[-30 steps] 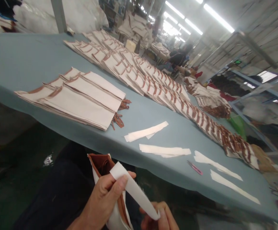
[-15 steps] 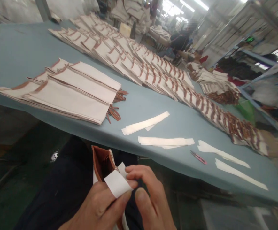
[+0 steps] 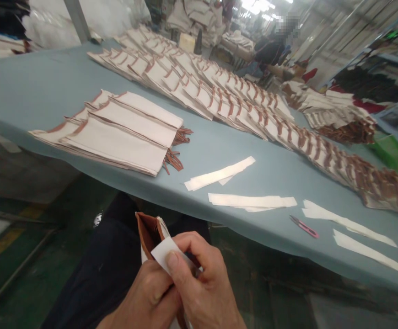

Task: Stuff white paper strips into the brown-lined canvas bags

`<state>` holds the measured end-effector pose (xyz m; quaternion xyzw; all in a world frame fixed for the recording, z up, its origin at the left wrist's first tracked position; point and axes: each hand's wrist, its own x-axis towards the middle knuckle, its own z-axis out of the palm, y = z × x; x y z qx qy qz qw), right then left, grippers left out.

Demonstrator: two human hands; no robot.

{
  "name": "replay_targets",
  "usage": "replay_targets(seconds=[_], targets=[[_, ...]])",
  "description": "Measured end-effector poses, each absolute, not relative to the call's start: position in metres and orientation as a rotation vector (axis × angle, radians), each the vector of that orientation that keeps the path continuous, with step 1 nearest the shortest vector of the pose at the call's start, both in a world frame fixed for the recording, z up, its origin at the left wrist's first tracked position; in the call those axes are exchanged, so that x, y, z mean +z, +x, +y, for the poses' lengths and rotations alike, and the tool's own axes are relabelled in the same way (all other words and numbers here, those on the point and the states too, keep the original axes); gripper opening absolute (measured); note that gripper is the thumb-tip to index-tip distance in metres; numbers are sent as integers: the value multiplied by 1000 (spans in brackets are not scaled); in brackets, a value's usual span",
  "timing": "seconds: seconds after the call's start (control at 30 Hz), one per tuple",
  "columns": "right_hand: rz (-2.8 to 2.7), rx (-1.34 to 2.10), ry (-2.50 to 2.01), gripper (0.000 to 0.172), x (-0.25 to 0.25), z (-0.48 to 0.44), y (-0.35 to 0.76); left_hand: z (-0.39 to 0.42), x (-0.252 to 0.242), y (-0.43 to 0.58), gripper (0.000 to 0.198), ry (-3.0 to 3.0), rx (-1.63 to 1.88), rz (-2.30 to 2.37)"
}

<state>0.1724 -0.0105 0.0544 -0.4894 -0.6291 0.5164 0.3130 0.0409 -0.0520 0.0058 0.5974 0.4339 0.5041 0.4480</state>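
Below the table's front edge, a cream fabric bag (image 3: 148, 230) with brown trim and a brown inside is held upright, its mouth partly spread. My left hand (image 3: 146, 294) is closed around the bag's side, its fingers mostly hidden behind the knuckles. A short white strip (image 3: 164, 249) lies folded across the bag's edge. My right hand (image 3: 207, 278) pinches this strip, thumb on top and fingers behind, touching the left hand. The lower part of the bag is covered by both hands.
On the blue-green table (image 3: 123, 180) lie a stack of cream bags (image 3: 126, 146), white strips (image 3: 252, 201) and pink thread snips (image 3: 304, 226). Long overlapping rows of brown-edged bags (image 3: 199, 93) run along the back. A person (image 3: 271, 50) sits beyond the table.
My right hand has moved in from the right, and its thumb now presses on the white strip. The view has shifted slightly, so the table things appear further right.
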Motion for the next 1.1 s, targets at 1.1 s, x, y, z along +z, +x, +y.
replay_targets(seconds=[1.1], targets=[[-1477, 1635, -1474, 36, 31, -44, 184, -74, 16, -29, 50, 1176, 858, 1499]])
